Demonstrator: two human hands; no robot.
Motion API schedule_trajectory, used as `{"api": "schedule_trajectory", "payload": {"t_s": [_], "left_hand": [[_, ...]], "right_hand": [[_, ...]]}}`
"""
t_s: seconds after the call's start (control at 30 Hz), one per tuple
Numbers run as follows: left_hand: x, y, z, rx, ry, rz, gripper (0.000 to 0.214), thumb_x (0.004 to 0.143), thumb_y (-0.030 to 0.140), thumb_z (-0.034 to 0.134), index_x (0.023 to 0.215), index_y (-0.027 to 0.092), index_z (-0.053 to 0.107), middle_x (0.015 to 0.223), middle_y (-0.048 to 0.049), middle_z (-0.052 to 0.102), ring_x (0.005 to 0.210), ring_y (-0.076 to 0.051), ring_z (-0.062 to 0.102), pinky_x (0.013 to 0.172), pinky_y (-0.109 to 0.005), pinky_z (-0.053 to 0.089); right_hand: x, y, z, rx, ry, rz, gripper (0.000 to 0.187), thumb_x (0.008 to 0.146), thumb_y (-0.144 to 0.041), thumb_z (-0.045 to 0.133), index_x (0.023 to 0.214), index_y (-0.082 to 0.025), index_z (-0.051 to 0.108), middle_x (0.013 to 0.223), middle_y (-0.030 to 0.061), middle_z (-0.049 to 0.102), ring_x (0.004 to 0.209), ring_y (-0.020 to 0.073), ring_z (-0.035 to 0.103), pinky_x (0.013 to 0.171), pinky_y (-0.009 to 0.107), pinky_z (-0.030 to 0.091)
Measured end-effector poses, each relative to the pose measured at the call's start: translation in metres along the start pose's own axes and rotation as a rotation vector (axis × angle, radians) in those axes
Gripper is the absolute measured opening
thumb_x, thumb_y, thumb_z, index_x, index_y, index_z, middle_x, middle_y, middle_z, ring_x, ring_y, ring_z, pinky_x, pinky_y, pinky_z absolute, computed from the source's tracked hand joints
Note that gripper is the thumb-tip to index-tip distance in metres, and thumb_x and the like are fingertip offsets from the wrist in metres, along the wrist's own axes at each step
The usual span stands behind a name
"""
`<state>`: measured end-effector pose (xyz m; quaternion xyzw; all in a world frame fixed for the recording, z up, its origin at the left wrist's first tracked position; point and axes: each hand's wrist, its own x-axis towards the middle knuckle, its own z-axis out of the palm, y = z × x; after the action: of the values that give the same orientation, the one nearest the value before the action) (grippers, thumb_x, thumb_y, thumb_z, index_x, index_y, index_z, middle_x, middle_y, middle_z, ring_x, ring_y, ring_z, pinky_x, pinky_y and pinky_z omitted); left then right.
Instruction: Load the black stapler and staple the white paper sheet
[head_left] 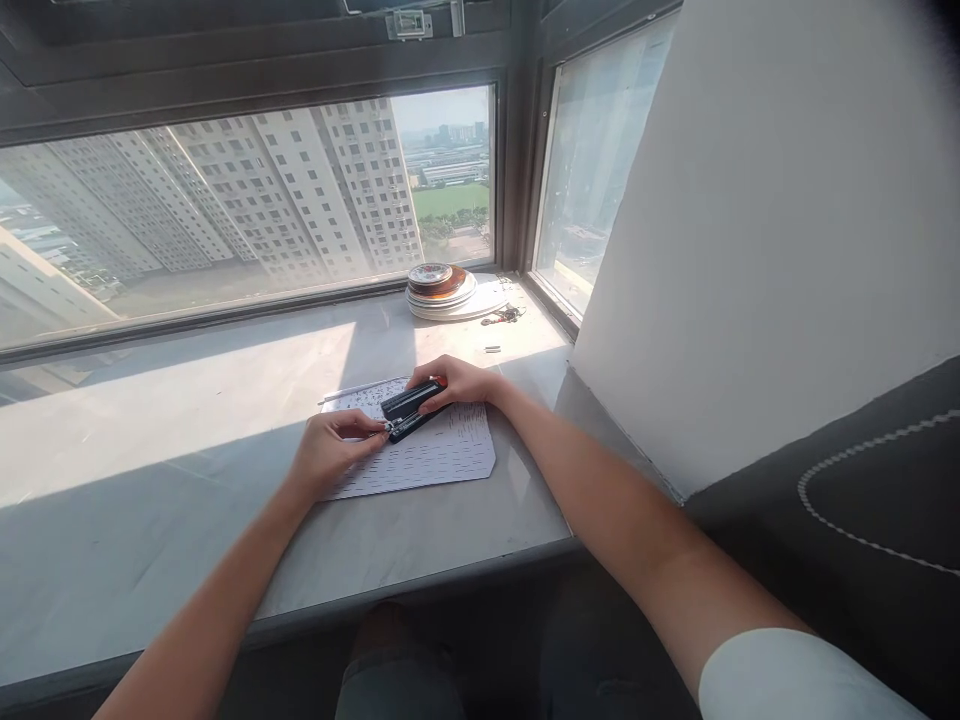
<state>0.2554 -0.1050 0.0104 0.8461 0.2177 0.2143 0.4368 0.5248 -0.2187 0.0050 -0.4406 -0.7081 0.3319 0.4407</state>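
Observation:
A black stapler, its top raised from its base, lies over a stack of paper sheets with printed or written lines. My right hand is wrapped round the stapler's rear end, where a bit of red shows. At the front end, the fingertips of my left hand are pinched together against the stapler's open jaw. Whether a small piece sits between those fingertips is too fine to make out. Part of the paper is covered by both hands.
Stacked plates stand in the window corner, beside a small dark tangled item. Two thin staple strips lie nearer on the marble sill. A white wall rises on the right.

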Motion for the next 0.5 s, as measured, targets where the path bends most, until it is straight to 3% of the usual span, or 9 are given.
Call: {"api": "schedule_trajectory", "payload": {"t_s": [0.13, 0.3, 0.5], "left_hand": [[-0.0007, 0.006, 0.0025, 0.023, -0.031, 0.083, 0.018, 0.073, 0.037, 0.087, 0.076, 0.02, 0.08, 0.086, -0.0075, 0.078, 0.089, -0.026, 0.077, 0.084, -0.036, 0.065], [-0.0012, 0.0093, 0.0017, 0.048, -0.024, 0.133, 0.016, 0.074, 0.035, 0.085, 0.08, 0.021, 0.082, 0.085, -0.0059, 0.076, 0.081, -0.022, 0.075, 0.079, -0.033, 0.065], [-0.003, 0.0046, -0.0036, 0.045, -0.013, 0.117, 0.021, 0.075, 0.039, 0.086, 0.084, 0.02, 0.083, 0.085, -0.0061, 0.078, 0.08, -0.022, 0.076, 0.08, -0.034, 0.065]], "right_hand": [[0.0003, 0.0019, 0.0, -0.012, 0.005, 0.014, 0.04, 0.076, -0.037, 0.087, 0.108, -0.017, 0.076, 0.095, 0.0024, 0.072, 0.088, 0.018, 0.063, 0.08, 0.03, 0.048], [0.0001, 0.0029, -0.0002, -0.017, 0.004, 0.009, 0.04, 0.077, -0.037, 0.087, 0.109, -0.017, 0.076, 0.094, 0.0024, 0.073, 0.086, 0.0175, 0.063, 0.079, 0.03, 0.049], [0.0003, 0.0016, 0.0004, -0.015, 0.023, 0.026, 0.039, 0.076, -0.037, 0.086, 0.109, -0.018, 0.076, 0.098, 0.0024, 0.074, 0.09, 0.0181, 0.065, 0.082, 0.03, 0.049]]}}
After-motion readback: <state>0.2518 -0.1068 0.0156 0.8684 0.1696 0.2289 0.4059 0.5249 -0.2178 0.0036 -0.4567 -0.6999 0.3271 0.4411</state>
